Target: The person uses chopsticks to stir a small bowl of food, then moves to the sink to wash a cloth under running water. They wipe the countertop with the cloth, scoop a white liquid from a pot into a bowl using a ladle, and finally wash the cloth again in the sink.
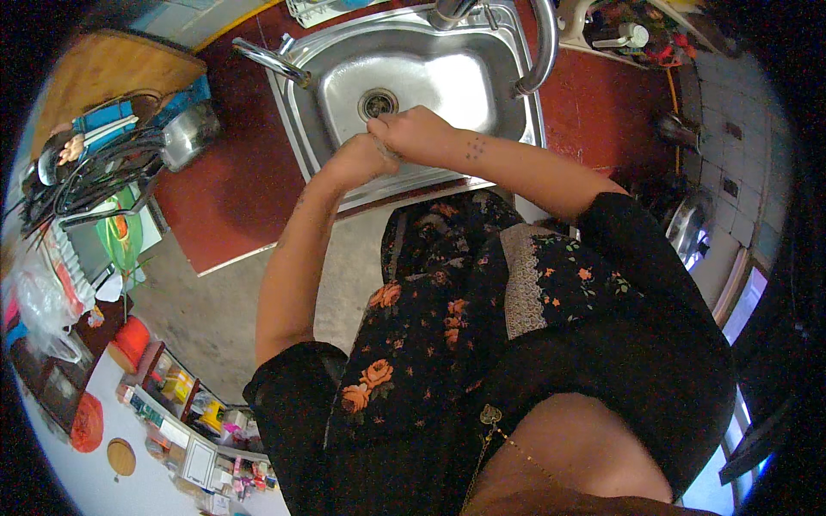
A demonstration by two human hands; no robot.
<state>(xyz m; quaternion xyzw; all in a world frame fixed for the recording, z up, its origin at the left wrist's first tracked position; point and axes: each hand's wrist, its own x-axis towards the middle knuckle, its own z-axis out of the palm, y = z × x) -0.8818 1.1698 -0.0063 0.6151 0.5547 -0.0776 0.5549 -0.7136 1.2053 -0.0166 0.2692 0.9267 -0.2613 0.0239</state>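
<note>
My left hand [362, 159] and my right hand [416, 133] meet above the front part of a stainless steel sink [348, 71]. Both look curled, knuckles up, and they touch each other at the thumb side. Their palms face away from me, so whether anything is held inside is hidden. Just beyond them lies the round drain strainer [378, 104] in the basin floor. A chrome faucet [274, 62] stands at the basin's left edge, and a curved metal pipe [545, 51] arches over its right side.
Red countertop [226, 193] surrounds the sink. On the left are a metal pot [190, 135], a wooden board [122, 64], black-handled utensils and a plastic bag [48, 303]. A white dish rack [316, 9] sits behind the sink. Shelves with boxes [177, 386] stand at lower left.
</note>
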